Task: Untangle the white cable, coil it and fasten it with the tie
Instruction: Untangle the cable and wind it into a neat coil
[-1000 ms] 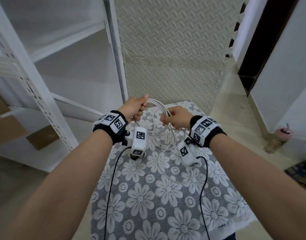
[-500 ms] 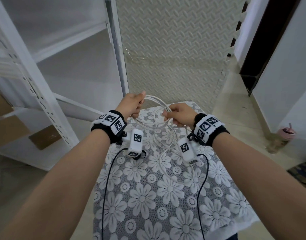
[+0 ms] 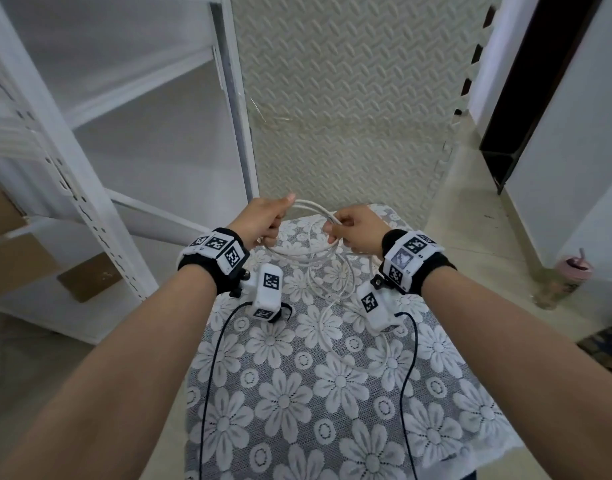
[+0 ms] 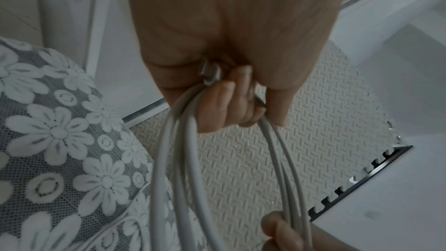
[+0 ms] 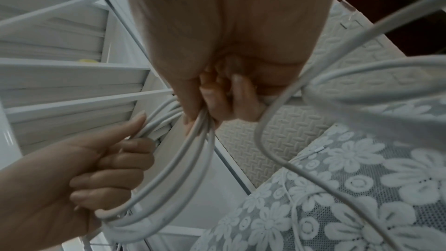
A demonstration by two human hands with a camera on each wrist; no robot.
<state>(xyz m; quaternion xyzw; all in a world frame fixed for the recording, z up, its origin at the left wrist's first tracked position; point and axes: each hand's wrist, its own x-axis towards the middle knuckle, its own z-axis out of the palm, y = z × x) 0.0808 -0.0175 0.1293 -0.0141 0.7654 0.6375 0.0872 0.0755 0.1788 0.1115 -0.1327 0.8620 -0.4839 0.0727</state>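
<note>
**A:** Both hands are up over the far edge of the table [image 3: 335, 393], and the white cable [image 3: 299, 252] hangs between them in several loops. The left hand [image 3: 263, 221] has its fingers curled round one side of the bundle, with a metal plug end [image 4: 209, 72] tucked against the palm.

**B:** And the right hand [image 3: 356, 228] pinches the opposite side, fingers wrapped round the strands. Look below, though: loose cable trails down onto the flowered cloth and runs toward the right edge (that tail isn't gathered yet).

**A:** So the coil is part-made, I'd say. Where's the tie?

**B:** Can't find it in any view. Could be hidden in a fist, could be elsewhere.

**A:** Then the risks. The turns look uneven, so if either grip slackens while reaching for a tie, the loops could spring apart and drop.

**B:** The trailing length worries me too. It lies in bends on the cloth, and pulling it in fast could draw a kink or knot tight.

**A:** It might also catch on the black leads [image 3: 214, 362] from the wrist cameras, which hang close by.
</note>
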